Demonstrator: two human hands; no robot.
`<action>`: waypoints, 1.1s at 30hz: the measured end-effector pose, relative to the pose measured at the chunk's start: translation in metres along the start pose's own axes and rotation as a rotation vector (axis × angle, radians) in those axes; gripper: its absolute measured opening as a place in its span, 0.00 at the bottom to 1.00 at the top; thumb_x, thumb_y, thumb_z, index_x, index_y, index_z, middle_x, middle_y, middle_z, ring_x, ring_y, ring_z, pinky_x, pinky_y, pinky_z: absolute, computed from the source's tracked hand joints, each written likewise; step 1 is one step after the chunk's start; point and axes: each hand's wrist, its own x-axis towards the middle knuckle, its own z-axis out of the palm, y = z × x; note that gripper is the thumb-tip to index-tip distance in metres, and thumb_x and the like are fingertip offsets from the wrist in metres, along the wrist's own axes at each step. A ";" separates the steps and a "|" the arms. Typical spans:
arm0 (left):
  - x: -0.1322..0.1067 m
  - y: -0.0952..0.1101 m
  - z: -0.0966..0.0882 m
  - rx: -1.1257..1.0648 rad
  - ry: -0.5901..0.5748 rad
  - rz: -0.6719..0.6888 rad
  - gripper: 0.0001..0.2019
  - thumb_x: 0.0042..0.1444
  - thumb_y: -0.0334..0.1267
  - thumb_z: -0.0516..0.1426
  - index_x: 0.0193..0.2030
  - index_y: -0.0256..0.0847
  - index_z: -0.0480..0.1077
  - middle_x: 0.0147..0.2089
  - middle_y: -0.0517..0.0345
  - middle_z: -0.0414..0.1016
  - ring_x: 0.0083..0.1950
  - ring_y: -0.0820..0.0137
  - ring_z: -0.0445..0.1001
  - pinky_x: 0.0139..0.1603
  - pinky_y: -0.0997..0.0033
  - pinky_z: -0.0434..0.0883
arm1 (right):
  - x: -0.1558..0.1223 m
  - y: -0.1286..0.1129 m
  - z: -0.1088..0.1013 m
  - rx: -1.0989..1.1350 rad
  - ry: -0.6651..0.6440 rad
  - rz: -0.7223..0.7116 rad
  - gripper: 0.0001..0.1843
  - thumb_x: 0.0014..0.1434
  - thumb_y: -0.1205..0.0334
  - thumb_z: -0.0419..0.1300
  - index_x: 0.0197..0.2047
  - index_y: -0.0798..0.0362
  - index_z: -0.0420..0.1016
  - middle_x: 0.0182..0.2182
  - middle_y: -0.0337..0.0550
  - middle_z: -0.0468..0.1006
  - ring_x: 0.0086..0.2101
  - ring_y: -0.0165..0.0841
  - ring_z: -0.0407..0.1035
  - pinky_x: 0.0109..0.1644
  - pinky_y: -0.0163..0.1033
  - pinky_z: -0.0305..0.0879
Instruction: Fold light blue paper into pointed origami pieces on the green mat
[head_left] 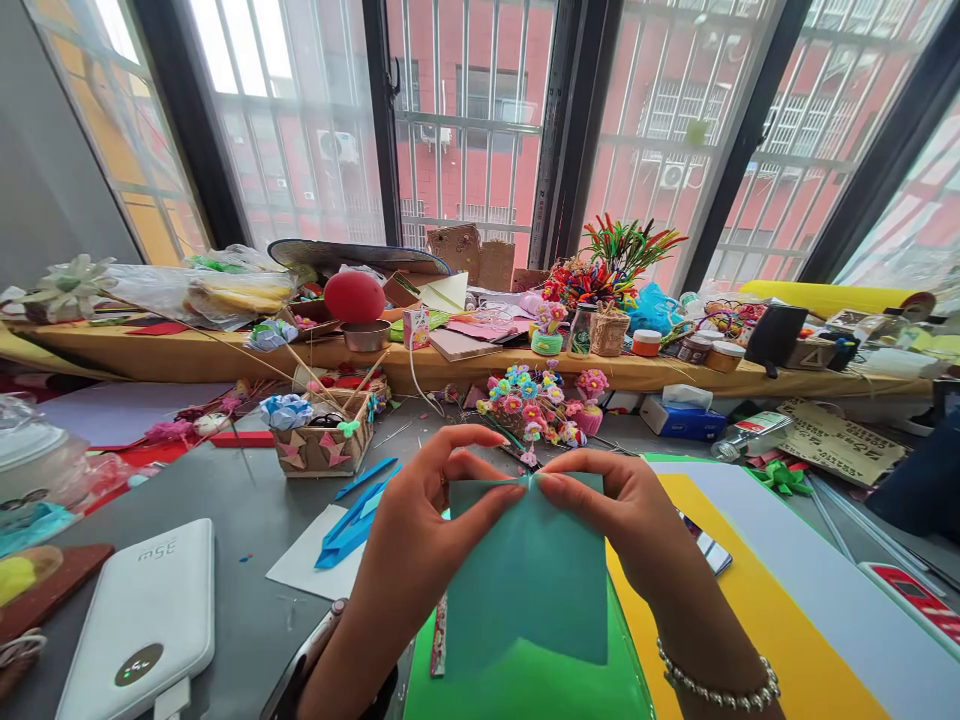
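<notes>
A sheet of teal paper hangs upright between my two hands, its top edge pinched near the middle. My left hand closes on that edge with thumb and fingertips, just left of a small crease. From the other side my right hand pinches the same edge, its thumb almost touching the left one. The paper's lower edge rises in a notch at the middle. Beneath it lies a shiny green sheet. Left of my hands, folded blue paper strips rest on a white sheet.
A white power bank lies at the left. Behind it stands a cardboard box with paper flowers. Yellow and white sheets cover the right side, beside a tissue pack. A crowded shelf runs below the windows.
</notes>
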 end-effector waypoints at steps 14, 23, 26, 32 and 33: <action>0.002 0.000 0.003 -0.159 -0.048 -0.143 0.29 0.39 0.35 0.61 0.50 0.45 0.57 0.23 0.63 0.70 0.24 0.68 0.72 0.22 0.74 0.70 | -0.003 0.000 -0.004 -0.034 0.002 0.008 0.14 0.40 0.53 0.64 0.26 0.56 0.73 0.19 0.37 0.71 0.20 0.27 0.63 0.21 0.30 0.57; 0.000 0.003 0.005 -0.173 -0.010 -0.182 0.28 0.39 0.38 0.61 0.49 0.45 0.58 0.20 0.66 0.70 0.20 0.70 0.71 0.18 0.76 0.69 | -0.002 0.000 -0.002 0.055 0.032 0.085 0.19 0.33 0.49 0.66 0.24 0.56 0.74 0.18 0.39 0.74 0.19 0.30 0.66 0.21 0.32 0.61; 0.000 0.004 0.005 -0.188 -0.012 -0.207 0.27 0.38 0.37 0.62 0.48 0.44 0.59 0.20 0.66 0.70 0.19 0.71 0.70 0.17 0.77 0.68 | -0.002 0.001 -0.002 0.099 0.030 0.103 0.21 0.30 0.48 0.67 0.23 0.57 0.74 0.17 0.40 0.74 0.18 0.30 0.66 0.20 0.33 0.61; 0.000 0.006 0.005 -0.239 -0.041 -0.232 0.25 0.39 0.36 0.62 0.46 0.41 0.59 0.23 0.63 0.72 0.21 0.71 0.71 0.20 0.75 0.70 | -0.001 0.001 -0.002 0.153 -0.017 0.123 0.17 0.34 0.51 0.66 0.23 0.57 0.74 0.18 0.41 0.74 0.19 0.31 0.66 0.22 0.34 0.62; 0.001 0.006 0.005 -0.244 -0.045 -0.239 0.26 0.38 0.36 0.62 0.46 0.41 0.59 0.23 0.62 0.72 0.21 0.70 0.72 0.20 0.74 0.70 | -0.001 0.001 -0.002 0.135 -0.014 0.113 0.17 0.34 0.50 0.66 0.23 0.57 0.74 0.18 0.41 0.74 0.19 0.31 0.66 0.22 0.34 0.62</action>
